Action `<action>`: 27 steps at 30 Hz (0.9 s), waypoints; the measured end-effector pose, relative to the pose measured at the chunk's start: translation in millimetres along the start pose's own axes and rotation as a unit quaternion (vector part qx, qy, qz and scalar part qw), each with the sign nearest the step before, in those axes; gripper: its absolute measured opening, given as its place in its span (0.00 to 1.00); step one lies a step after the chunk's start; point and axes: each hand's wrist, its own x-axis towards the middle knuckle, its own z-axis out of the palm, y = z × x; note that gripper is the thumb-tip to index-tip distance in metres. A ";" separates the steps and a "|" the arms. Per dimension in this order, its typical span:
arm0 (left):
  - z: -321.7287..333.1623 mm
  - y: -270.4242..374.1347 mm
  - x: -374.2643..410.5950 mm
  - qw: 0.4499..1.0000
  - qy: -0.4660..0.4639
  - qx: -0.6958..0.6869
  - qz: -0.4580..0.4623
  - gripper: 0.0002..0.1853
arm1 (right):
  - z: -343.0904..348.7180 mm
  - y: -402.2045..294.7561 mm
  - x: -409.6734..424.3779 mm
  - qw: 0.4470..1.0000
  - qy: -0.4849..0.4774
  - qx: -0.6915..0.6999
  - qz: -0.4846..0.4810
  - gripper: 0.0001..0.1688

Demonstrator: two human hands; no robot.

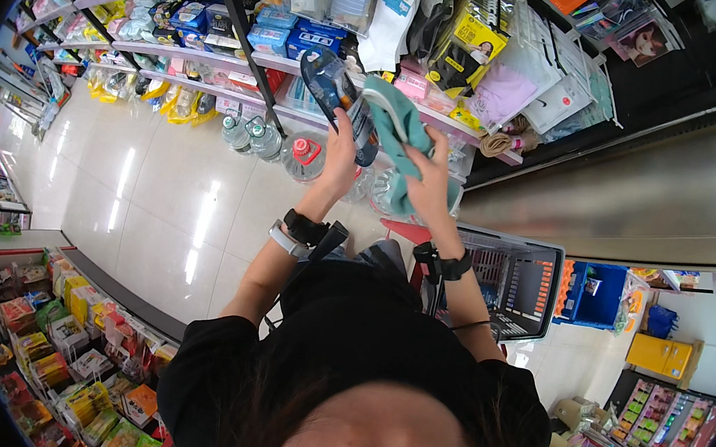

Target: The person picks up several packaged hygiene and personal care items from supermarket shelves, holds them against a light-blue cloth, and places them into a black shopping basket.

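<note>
Both of my hands are raised before the store shelves. My left hand (340, 159) grips a dark blue package with a clear window (334, 90), held at a slant; what is inside cannot be made out. In my right hand (430, 172) is a bunched teal cloth item (395, 119) with a pale edge, pinched between thumb and fingers. The two things are close side by side. White socks (387, 23) in packaging hang just beyond them, and a yellow and black package (464, 55) hangs to the right.
Large water bottles (303, 156) stand on the floor under the lower shelf (259, 100). A grey shopping basket or cart (525, 287) is beside my right forearm. A metal-faced unit (630, 187) stands at the right. Packed snacks (75, 331) fill a display at lower left.
</note>
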 end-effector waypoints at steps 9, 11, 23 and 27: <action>14.5 -10.9 -1.0 0.992 0.046 -0.118 0.000 0.39 | 25.6 -29.0 -9.1 1.000 0.001 0.019 0.013 0.22; 13.9 -4.0 0.9 0.992 0.021 -0.118 -0.032 0.39 | 25.6 -17.1 -2.9 0.992 -0.019 0.117 0.036 0.23; -49.0 -73.2 25.0 0.906 -0.101 0.341 0.230 0.32 | 13.1 -20.7 22.9 0.998 -0.050 -0.014 -0.025 0.31; -25.3 -49.3 6.9 0.922 -0.095 0.273 0.259 0.33 | 19.3 -44.7 22.7 0.989 -0.037 -0.146 -0.011 0.31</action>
